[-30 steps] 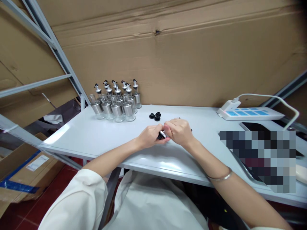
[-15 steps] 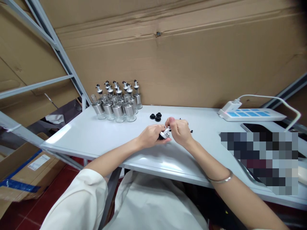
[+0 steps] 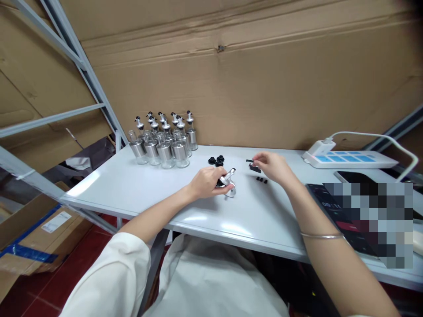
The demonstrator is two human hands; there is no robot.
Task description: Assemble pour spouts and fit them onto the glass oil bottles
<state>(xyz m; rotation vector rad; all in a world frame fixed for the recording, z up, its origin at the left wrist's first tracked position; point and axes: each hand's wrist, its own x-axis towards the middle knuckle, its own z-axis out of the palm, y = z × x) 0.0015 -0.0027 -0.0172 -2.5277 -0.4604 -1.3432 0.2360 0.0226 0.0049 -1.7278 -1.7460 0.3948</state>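
My left hand (image 3: 206,182) is closed around a silver pour spout (image 3: 227,178) with a black base, just above the table. The spout's narrow tip points up and to the right. Farther right, my right hand (image 3: 271,166) pinches at some small, dark, elongated pieces (image 3: 254,168); one thin black piece (image 3: 250,160) sticks out by the fingertips. Several tiny black caps (image 3: 261,179) lie in a short row below that hand. Beyond my left hand sit black ringed stoppers (image 3: 212,161), grouped together.
Glass bottles with steel sleeves (image 3: 165,152) stand at the back left, the rear ones topped with spouts. A white power strip (image 3: 353,159) with a plugged-in charger, a phone (image 3: 353,177) and a dark screen (image 3: 325,200) occupy the right side. Cardboard (image 3: 264,88) walls the back.
My right hand has left the spout and moved right to the small black pieces. My left hand keeps the spout, whose black-tipped end now shows.
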